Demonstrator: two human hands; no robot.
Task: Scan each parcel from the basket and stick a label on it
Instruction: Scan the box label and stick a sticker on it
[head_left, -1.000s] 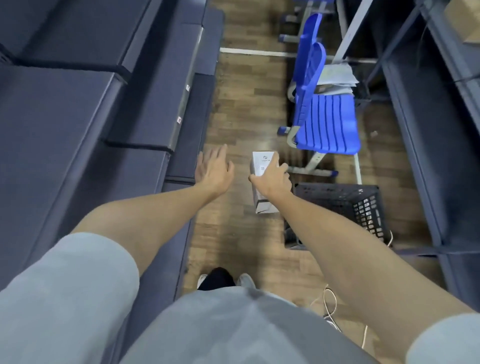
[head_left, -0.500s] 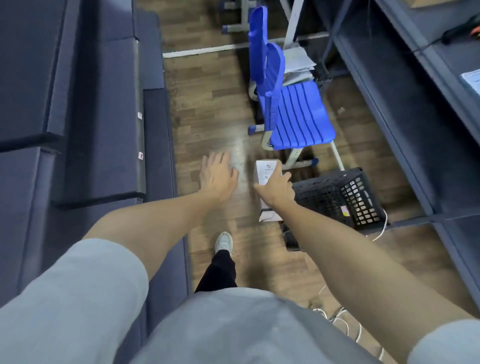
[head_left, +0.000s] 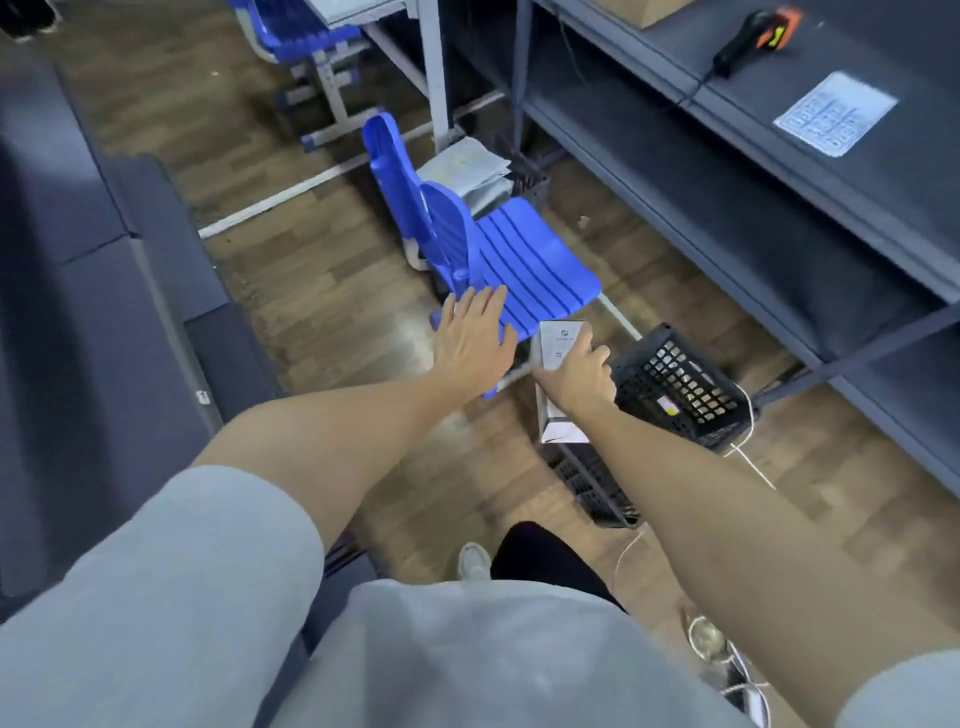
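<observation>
Parcel (head_left: 560, 343), white box: gripped by R hand (head_left: 579, 371), fingers clamped on it, above black basket (head_left: 675, 387); L hand (head_left: 475, 340) left of basket, fingers spread, empty.

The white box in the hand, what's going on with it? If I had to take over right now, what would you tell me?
Right hand grips the white box, held up in the air beside the black basket on the floor.
Left hand is open, holds nothing, fingers spread in front of the blue chair.
The scanner and the label sheet lie on the dark shelf to the right.
Done: one parcel is in hand.
Left: scan it, stick a label on it. I cannot tell what remains inside the basket.
</observation>
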